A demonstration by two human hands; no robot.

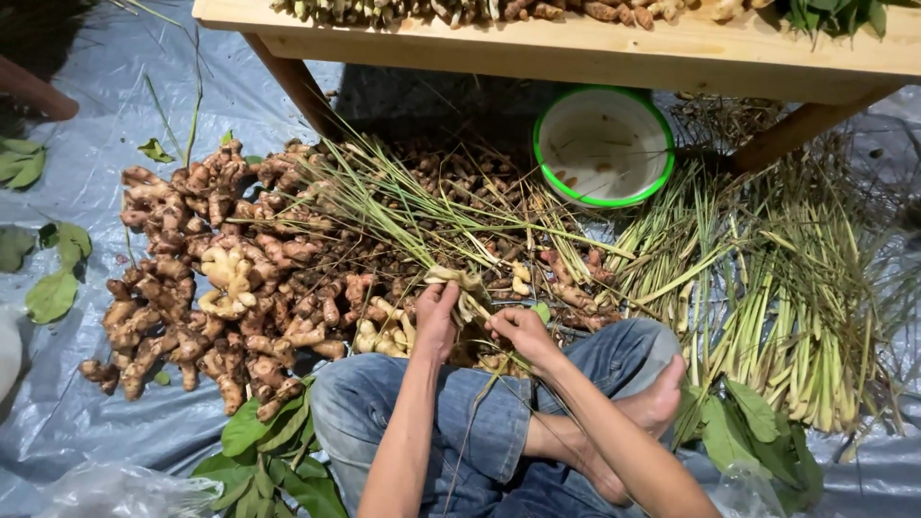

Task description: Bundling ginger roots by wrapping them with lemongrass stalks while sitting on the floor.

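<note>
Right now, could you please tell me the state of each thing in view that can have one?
Left hand: closed around the lemongrass bundle at its base.
Right hand: fingers curled, pinching a thin strand at the bundle.
Bowl: upright under the table, nearly empty.
Ginger roots: loose in a heap on the tarp.
Lemongrass stalks: lying loose, unbundled.

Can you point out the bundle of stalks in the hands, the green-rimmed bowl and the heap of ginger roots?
bundle of stalks (pixel 460 286): head view, tied base.
green-rimmed bowl (pixel 602 144): head view, inner wall.
heap of ginger roots (pixel 206 278): head view, pale middle root.
</note>
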